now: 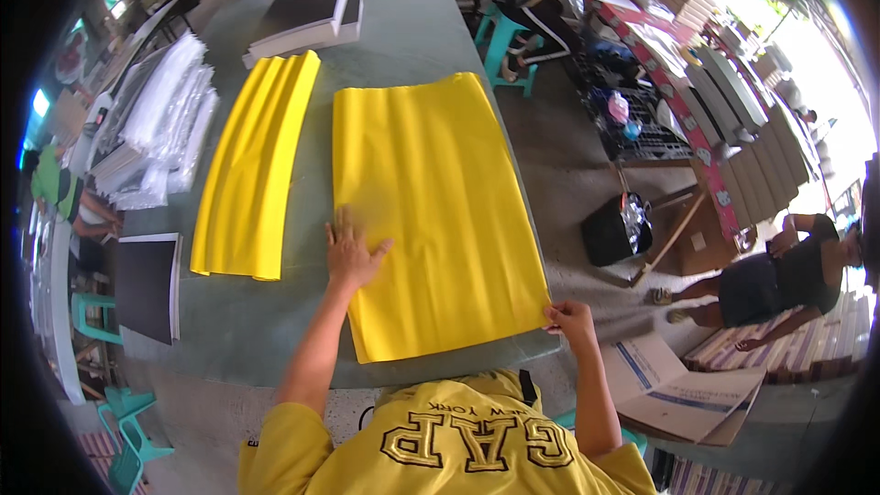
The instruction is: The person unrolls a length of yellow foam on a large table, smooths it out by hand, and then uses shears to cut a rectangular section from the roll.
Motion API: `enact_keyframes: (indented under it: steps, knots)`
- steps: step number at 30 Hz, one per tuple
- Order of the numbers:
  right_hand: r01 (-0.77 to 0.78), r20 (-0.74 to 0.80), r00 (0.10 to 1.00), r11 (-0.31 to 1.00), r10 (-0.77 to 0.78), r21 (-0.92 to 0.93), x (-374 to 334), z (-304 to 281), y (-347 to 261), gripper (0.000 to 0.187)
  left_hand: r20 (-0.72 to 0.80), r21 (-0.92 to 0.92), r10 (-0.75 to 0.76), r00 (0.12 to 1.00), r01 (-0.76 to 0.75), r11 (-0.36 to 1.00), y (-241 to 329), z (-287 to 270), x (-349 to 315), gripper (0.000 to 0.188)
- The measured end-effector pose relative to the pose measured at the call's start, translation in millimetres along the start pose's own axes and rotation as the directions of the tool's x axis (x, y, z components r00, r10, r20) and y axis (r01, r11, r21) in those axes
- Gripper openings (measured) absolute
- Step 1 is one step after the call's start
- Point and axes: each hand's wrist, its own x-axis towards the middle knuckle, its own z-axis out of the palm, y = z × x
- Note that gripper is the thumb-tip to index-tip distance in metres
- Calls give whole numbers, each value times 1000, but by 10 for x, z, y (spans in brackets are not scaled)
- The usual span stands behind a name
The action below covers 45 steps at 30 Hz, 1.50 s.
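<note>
One yellow sheet on grey-green surface w/ L hand spread over its L edge, R hand pinching near R corner, narrower rippled yellow piece to L.

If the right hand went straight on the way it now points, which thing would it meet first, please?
Most likely the large yellow sheet: the right hand points leftward across it and appears to pinch its near right corner.

Wide sheet lies on table, right of narrow sheet (wrapped stack farther left); bin stands beyond table's right edge.
</note>
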Motion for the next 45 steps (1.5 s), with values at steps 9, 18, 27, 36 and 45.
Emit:
enact_keyframes:
  steps: [9, 18, 27, 36, 45]
  knots:
    - [-38, 77, 996, 997, 43, -73, 89, -59, -59, 17, -46, 34, 15, 999, -13, 999, -66, 63, -16, 77]
    - [787, 52, 565, 519, -823, -334, 82, 1656, -843, 24, -49, -41, 5, 999, -7, 999, 19, -20, -27, 75]
    - [885, 560, 446, 249, -698, -394, 104, 2690, -444, 52, -99, -203, 63, 993, -83, 976, -152, 32, -46, 57]
    - [832, 693, 495, 55, -524, -553, -15, 2712, -600, 56, -309, -336, -232, 922, 122, 934, -602, -90, 83, 45]
    - [825, 703, 521, 72, -484, -561, -29, 2708, -634, 58, -72, -433, -442, 894, 372, 821, -740, -68, 865, 37]
